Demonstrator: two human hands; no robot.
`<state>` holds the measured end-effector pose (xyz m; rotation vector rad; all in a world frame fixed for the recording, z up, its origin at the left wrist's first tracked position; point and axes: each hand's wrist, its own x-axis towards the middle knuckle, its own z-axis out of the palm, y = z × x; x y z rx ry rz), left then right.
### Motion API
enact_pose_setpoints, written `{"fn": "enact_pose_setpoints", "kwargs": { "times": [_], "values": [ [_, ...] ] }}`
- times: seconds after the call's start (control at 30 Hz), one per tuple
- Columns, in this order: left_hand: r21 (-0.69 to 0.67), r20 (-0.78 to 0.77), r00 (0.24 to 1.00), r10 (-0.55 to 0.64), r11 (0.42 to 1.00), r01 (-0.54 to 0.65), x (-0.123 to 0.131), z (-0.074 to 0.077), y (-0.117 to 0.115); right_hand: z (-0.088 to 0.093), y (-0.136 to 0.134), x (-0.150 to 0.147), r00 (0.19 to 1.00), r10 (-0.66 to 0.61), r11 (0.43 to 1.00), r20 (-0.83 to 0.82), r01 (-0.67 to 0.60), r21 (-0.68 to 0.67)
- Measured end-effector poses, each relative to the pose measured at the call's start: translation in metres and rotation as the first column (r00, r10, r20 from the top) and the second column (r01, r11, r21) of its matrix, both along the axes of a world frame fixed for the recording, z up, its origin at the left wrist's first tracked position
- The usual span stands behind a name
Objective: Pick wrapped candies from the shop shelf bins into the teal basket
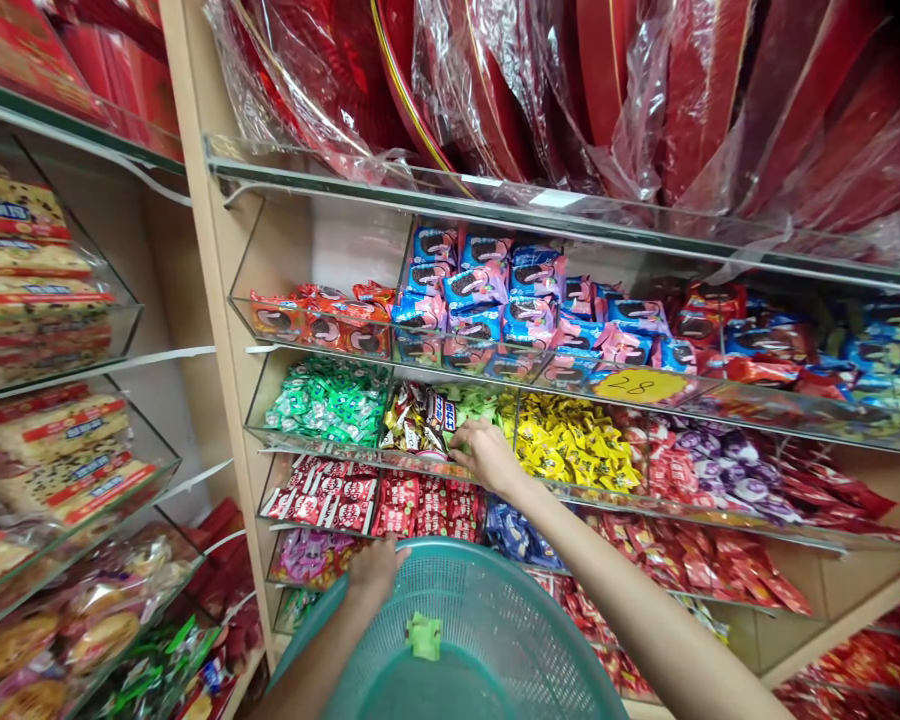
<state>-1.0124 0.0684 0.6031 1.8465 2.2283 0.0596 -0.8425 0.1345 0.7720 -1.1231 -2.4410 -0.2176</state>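
My left hand (375,572) grips the far left rim of a green plastic basket (495,600), fingers closed over the edge. Low inside the basket lies a light green wrapped candy (424,636). My right hand (487,457) reaches over the front lip of a shelf compartment, its fingers curled together. Around the fingertips are light green wrapped candies (487,402) and, just left, brown-and-white wrapped candies (412,415). Whatever the right fingers hold is hidden. Yellow wrapped candies (577,440) fill the compartment to the right, green wrapped candies (326,400) the one to the left.
Blue-and-pink cookie packs (480,285) are stacked above, behind a clear lip with a yellow price tag (637,386). Red packets (427,508) sit on the shelf below. Plastic-wrapped red items (495,90) crowd the top shelf. Another rack with packaged snacks (37,280) stands left.
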Motion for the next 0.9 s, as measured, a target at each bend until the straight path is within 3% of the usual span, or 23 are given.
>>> {"fn": "enact_pose_setpoints", "kwargs": {
  "times": [0.23, 0.43, 0.57, 0.67, 0.77, 0.9],
  "values": [
    [0.0, 0.008, 1.0, -0.015, 1.0, 0.015, 0.001, 0.004, -0.001, -0.003, 0.001, -0.001, 1.0, -0.017, 0.999, 0.025, 0.016, 0.044],
    [-0.015, 0.036, 0.999, 0.013, 1.0, -0.013, 0.001, 0.004, -0.001, 0.003, 0.0, 0.007, 0.991, -0.001, 0.995, -0.134, 0.014, 0.095],
    [0.004, 0.025, 1.0, 0.004, 1.0, -0.004, 0.002, 0.006, -0.002, 0.017, -0.023, 0.014, 0.949, 0.053, 0.997, -0.311, -0.031, 0.076],
    [-0.003, 0.01, 1.0, -0.014, 1.0, 0.014, 0.003, 0.007, -0.002, 0.017, -0.049, 0.015, 0.886, 0.105, 0.987, -0.452, -0.15, -0.064],
    [0.0, 0.007, 1.0, -0.008, 1.0, 0.008, 0.003, 0.004, -0.001, -0.015, -0.067, 0.013, 0.825, 0.075, 0.895, -0.56, -0.303, -0.327],
    [0.009, 0.03, 1.0, 0.006, 1.0, -0.006, 0.004, 0.003, -0.001, -0.107, -0.067, 0.01, 0.795, -0.082, 0.663, -0.601, -0.407, -0.628]
  ]
}}
